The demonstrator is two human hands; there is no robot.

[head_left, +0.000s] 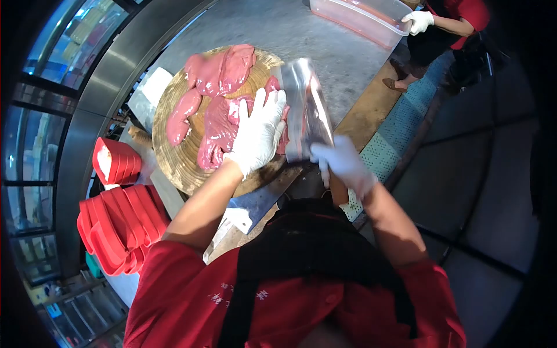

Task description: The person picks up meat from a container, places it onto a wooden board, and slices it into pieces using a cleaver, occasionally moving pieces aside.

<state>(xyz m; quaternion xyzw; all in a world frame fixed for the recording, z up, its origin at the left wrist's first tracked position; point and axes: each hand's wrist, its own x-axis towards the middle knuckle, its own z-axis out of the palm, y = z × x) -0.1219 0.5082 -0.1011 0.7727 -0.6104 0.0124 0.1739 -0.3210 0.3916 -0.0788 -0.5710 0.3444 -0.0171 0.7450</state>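
Note:
My left hand (259,133), in a white glove, lies flat with its fingers spread on a piece of raw red meat (220,130). The meat rests on a round wooden chopping block (169,159). My right hand (343,163), gloved and blurred by motion, is closed round the handle end of a wide, shiny cleaver (307,110). The blade stands at the block's right edge, beside the fingertips of my left hand, and some meat shows between them. Another large piece of meat (217,72) sits at the back of the block, with a smaller lobe (184,116) at its left.
Stacked red trays (122,223) stand at the left, with more red containers (118,162) above them. At the upper right, a person's gloved hand (419,22) grips a clear plastic tub (365,20) on the metal table (342,64). A wooden edge (371,107) borders the table.

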